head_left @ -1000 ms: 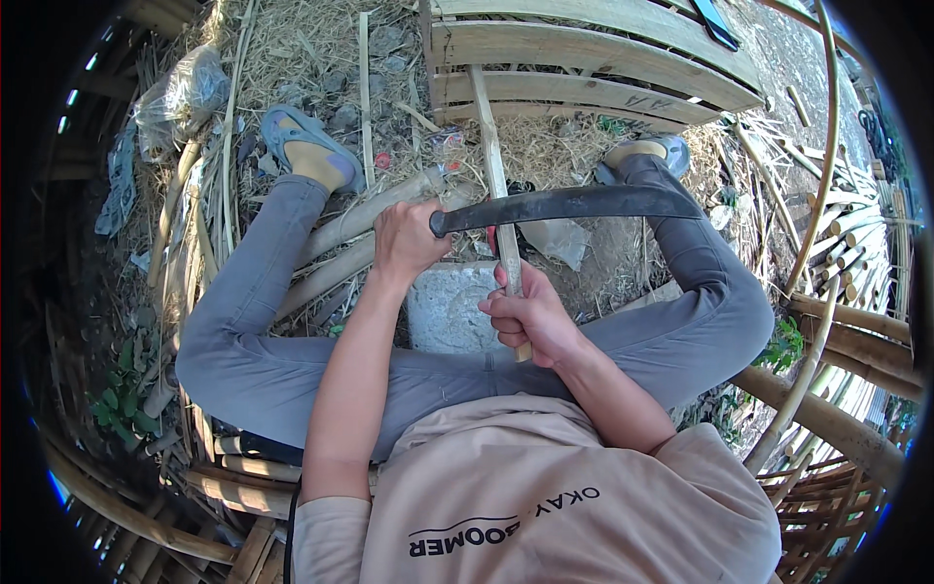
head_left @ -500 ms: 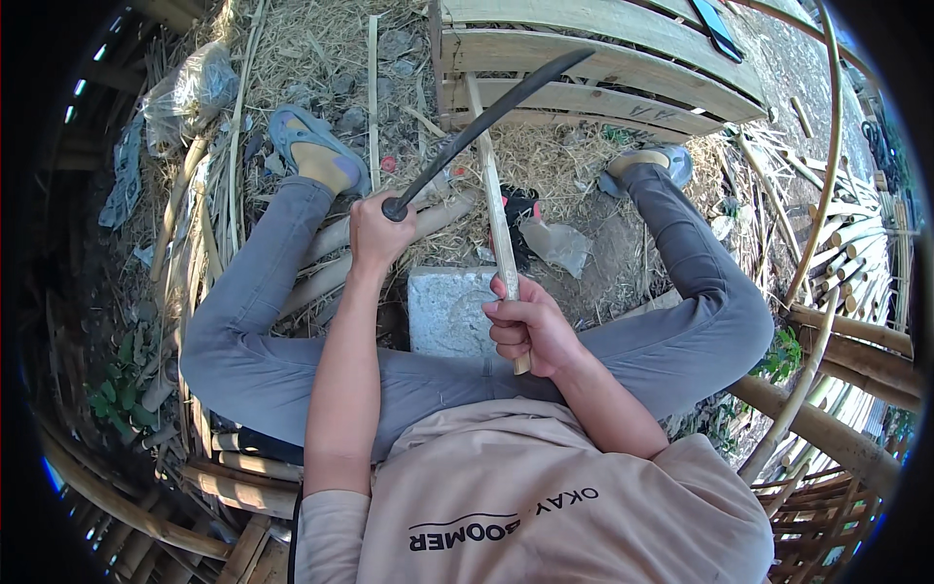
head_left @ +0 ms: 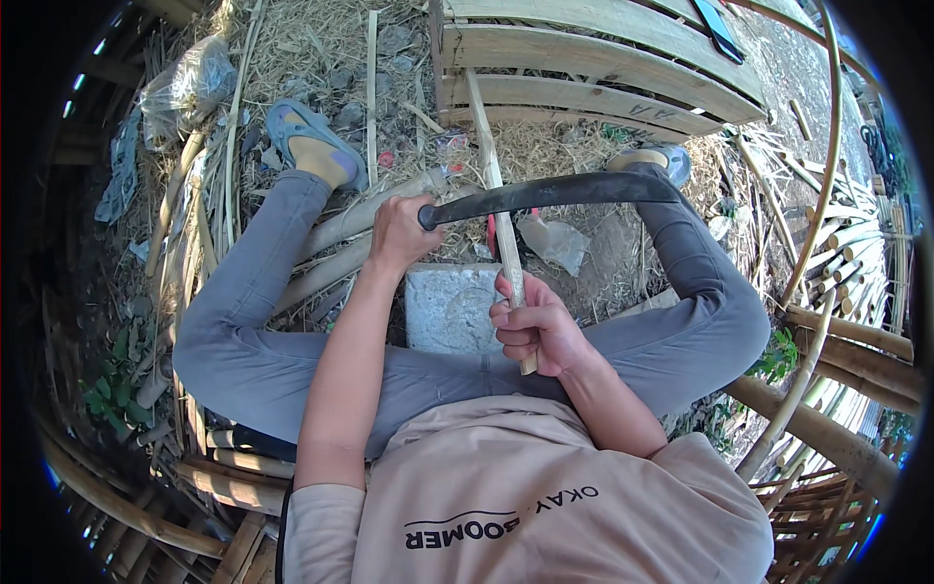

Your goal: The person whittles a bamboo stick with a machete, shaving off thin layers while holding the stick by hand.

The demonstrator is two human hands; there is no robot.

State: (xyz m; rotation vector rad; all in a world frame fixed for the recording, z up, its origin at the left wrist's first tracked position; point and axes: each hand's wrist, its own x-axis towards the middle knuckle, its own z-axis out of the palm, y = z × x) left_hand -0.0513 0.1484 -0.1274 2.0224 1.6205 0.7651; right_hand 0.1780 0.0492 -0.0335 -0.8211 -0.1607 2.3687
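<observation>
My left hand (head_left: 401,234) is closed round the dark handle of a machete (head_left: 584,189). Its long, slightly curved black blade reaches out to the right and crosses over the bamboo strip; whether the edge touches it I cannot tell. The pale, narrow bamboo strip (head_left: 511,255) slants away from me, its far end at the wooden crate. Near its lower end my right hand (head_left: 537,326) grips it, with a short stub showing below the fingers. Between my legs, beneath the strip, lies a whitish stone block (head_left: 449,310).
A slatted wooden crate (head_left: 584,54) stands at the far side, with a dark phone-like object (head_left: 718,31) on top. Bamboo poles (head_left: 345,229) lie by my left leg. Several cut bamboo pieces (head_left: 848,263) are stacked at right. A plastic bag (head_left: 190,86) sits far left.
The machete blade has swung down and to the right, from pointing up and away to lying across the bamboo strip. My left hand turned with it; my right hand has barely shifted.
</observation>
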